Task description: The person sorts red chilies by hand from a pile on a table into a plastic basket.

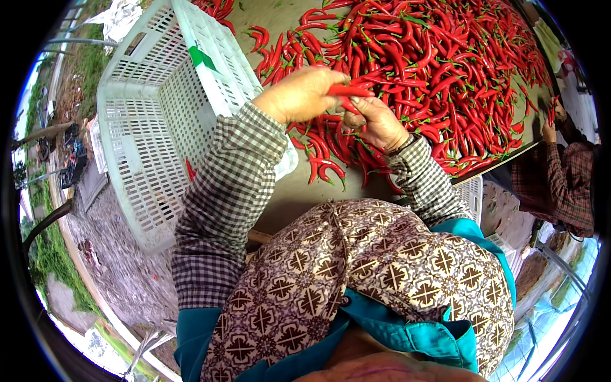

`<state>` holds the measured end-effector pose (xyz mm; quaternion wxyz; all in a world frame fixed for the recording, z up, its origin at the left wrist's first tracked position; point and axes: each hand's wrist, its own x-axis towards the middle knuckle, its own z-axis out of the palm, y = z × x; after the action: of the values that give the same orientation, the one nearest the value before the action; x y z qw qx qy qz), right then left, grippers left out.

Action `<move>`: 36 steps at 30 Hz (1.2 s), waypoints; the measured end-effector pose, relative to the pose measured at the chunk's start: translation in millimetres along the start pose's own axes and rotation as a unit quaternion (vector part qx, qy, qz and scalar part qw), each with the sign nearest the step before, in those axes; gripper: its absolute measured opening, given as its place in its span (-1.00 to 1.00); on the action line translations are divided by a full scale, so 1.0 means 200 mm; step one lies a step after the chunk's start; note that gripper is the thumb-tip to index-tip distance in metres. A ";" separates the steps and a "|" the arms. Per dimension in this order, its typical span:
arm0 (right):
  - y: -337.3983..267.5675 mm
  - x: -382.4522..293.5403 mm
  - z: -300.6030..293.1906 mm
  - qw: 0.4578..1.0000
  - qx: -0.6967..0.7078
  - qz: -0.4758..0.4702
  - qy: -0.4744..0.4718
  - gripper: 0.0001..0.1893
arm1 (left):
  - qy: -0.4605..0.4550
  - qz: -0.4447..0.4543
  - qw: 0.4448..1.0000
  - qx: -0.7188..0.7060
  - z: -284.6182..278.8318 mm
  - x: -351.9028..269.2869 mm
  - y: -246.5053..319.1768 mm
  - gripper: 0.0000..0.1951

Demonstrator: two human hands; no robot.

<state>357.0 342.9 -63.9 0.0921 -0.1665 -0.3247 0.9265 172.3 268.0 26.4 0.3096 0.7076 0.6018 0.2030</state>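
A large spread of red chili peppers [439, 62] with green stems covers the table before me. Just over its near left part, my hands meet. My left hand [303, 93] is slightly blurred, and a red chili pepper [352, 90] sticks out to the right from its fingers. Between thumb and fingers, my right hand [379, 125] grips another red chili pepper [350, 105], close below the first. Beside my left forearm stands a white perforated plastic crate [138, 112], tilted, with green tape [202, 59] on its rim. A red pepper [190, 169] shows inside it, partly behind my sleeve.
At the right, another person [553, 186] in a plaid shirt handles peppers at the table's edge. A second white crate [471, 196] is partly visible below the table, by my right elbow. White sheeting [119, 21] lies beyond the tilted crate.
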 end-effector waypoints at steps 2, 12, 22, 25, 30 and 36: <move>0.01 0.00 0.07 1.000 0.005 -0.007 -0.018 -0.73 | -0.057 -0.059 0.996 -0.029 0.02 -0.02 0.01 -0.68; 0.13 0.26 -0.43 0.345 -0.913 -0.124 0.177 -0.56 | 0.241 -0.202 0.949 0.038 -0.04 0.02 -0.04 -0.72; 0.02 0.41 -0.40 0.533 -0.827 0.064 0.166 -0.69 | 0.341 -0.177 0.923 0.006 -0.08 0.01 -0.02 -0.75; 0.05 0.55 -0.50 0.572 -0.775 0.083 0.256 -0.62 | 0.358 -0.151 0.920 -0.049 -0.09 0.02 -0.02 -0.75; 0.19 0.57 -0.57 0.682 -0.641 -0.012 0.352 -0.41 | 0.363 -0.131 0.916 -0.108 -0.08 0.03 -0.07 -0.75; 0.13 0.35 -0.43 0.953 -0.177 -0.104 0.225 -0.64 | 0.385 -0.118 0.915 -0.012 -0.08 0.01 -0.07 -0.79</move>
<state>322.3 391.8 -161.0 0.2273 -0.3492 -0.4702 0.7780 151.7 273.4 29.4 0.0838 0.4946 0.7511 0.4292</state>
